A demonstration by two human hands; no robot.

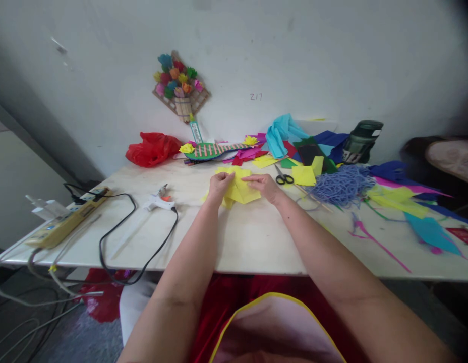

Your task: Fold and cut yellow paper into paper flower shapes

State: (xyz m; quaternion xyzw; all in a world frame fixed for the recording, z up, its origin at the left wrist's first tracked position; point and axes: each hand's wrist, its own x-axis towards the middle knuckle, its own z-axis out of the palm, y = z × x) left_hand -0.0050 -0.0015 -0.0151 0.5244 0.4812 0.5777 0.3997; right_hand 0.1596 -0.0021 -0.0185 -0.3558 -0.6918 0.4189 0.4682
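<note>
A creased piece of yellow paper (238,189) is held just above the white table, in the middle of the view. My left hand (219,184) pinches its upper left part between thumb and fingers. On the other side, my right hand (267,186) has its thumb and fingertips closed on the right edge of the sheet. More yellow paper shows beneath it, partly hidden by my left hand. Black-handled scissors (283,176) lie just beyond my right hand, beside a yellow paper square (303,175).
A white glue gun (158,202) with its black cord lies at left, near a yellow power strip (69,218). A red plastic bag (153,149), a woven green piece (219,149), coloured sheets, a purple string tangle (343,185) and a dark bottle (361,142) line the back.
</note>
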